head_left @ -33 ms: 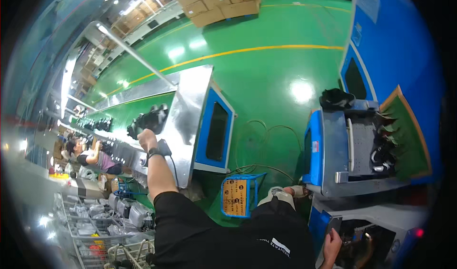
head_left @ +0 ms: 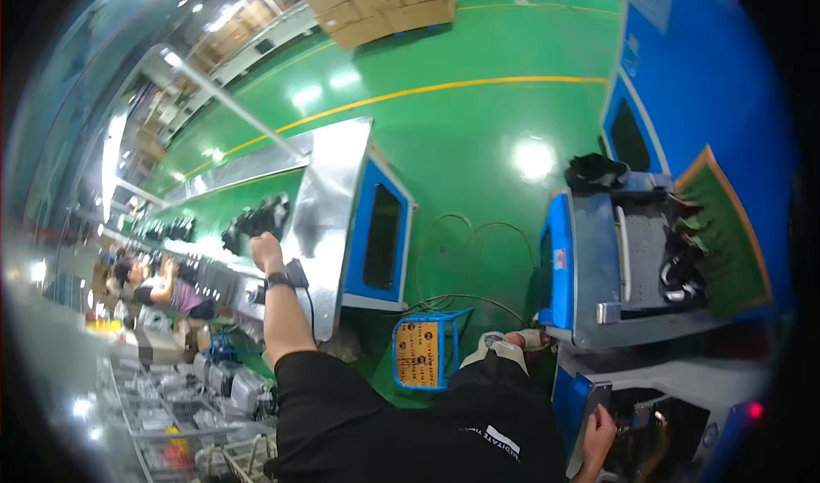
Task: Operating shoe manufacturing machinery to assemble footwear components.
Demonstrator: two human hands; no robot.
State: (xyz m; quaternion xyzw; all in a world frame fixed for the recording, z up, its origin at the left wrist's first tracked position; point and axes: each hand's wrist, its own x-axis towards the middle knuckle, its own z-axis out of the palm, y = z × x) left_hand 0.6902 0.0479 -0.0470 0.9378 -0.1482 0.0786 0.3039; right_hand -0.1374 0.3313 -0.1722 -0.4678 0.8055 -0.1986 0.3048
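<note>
My left hand point(head_left: 266, 250) is stretched out over the edge of a green conveyor belt point(head_left: 213, 205), right beside a group of black shoes point(head_left: 256, 218). Its fingers look curled, but I cannot tell whether they hold anything. A black watch point(head_left: 278, 280) sits on that wrist. My right hand point(head_left: 600, 425) is low at the right, its fingers wrapped round the edge of a dark grey panel point(head_left: 586, 427) on a blue machine point(head_left: 559, 269).
A shiny metal hood point(head_left: 329, 201) with a blue side panel point(head_left: 380, 235) ends the conveyor. A blue stool point(head_left: 423, 352) stands on the green floor by my white shoe point(head_left: 500, 346). The blue machine's grey tray point(head_left: 641, 252) holds dark shoes. Another person point(head_left: 162, 288) works at the left, near wire racks point(head_left: 171, 415).
</note>
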